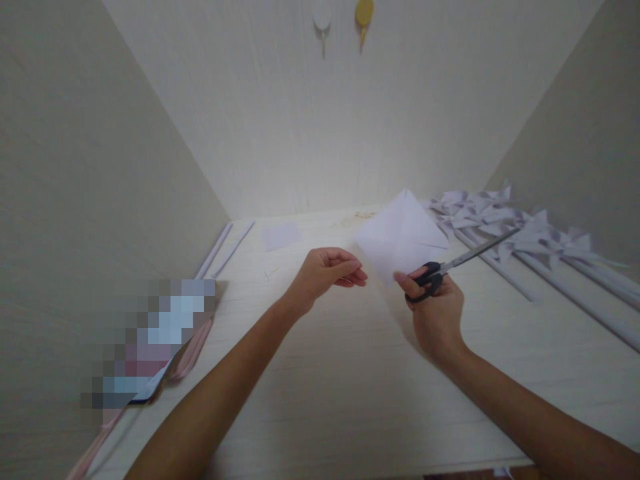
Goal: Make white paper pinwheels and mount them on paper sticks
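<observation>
The right hand [440, 313] has its grip closed on the scissors [470, 257], thumb at the lower corner of the folded paper square [400, 233] held up at frame centre. The left hand [325, 270], grip loose and empty, is just beside it. The sheet looks creased but uncut; finished pinwheels [500, 220] lie on the surface [350, 373] at right.

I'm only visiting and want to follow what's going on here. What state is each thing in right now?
Paper square: creased, held up above the table, standing on a corner.
Scissors: gripped in the right hand, blades closed, pointing right.
Left hand: fingers loosely curled, holding nothing, beside the paper.
Pinwheels: folded, on sticks, lying down.
Small sheet: lying flat.
</observation>
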`<state>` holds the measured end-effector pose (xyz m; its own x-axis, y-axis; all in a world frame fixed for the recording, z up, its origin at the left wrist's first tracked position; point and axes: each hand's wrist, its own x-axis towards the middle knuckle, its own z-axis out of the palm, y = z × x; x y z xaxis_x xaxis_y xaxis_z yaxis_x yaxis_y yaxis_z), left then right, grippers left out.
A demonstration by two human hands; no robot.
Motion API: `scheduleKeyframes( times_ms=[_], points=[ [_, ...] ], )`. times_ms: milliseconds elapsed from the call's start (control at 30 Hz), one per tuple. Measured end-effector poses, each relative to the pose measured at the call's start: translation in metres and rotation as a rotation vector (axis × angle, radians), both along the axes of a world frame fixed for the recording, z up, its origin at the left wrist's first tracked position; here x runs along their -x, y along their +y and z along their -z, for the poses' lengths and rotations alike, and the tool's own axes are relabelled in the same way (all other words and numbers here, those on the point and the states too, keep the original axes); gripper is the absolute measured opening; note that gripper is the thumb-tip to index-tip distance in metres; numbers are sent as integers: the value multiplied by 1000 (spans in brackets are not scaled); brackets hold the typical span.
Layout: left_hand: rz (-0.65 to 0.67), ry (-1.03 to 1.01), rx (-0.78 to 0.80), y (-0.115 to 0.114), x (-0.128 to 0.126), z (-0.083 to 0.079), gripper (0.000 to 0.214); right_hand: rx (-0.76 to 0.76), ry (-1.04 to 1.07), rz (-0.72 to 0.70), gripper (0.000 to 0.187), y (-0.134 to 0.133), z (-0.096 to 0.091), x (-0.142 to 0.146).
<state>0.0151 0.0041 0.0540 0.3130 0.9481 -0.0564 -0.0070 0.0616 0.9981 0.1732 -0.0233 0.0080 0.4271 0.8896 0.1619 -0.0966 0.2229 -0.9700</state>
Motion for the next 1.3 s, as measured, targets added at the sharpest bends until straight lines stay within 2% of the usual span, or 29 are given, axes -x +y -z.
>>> scheduleKeyframes(
  times_ms=[367, 633, 1033, 1100, 1167, 1300],
  points=[
    [4, 29, 20, -1, -2, -2, 20, 21, 41, -31, 25, 1, 0, 0],
    [103, 94, 25, -4, -9, -1, 32, 18, -3, -113, 26, -5, -2, 2],
    [103, 82, -68, -4, -14, 8, 60, 41, -53, -73, 27, -2, 4, -1],
    [93, 105, -84, -4, -15, 11, 57, 47, -64, -75, 27, -2, 4, -1],
    [62, 156, -112, -4, -16, 14, 45, 42, -87, -83, 26, -3, 3, 0],
    [-56, 270, -154, -6, -17, 14, 23, 13, -135, -94, 25, -4, 1, 0]
  ],
)
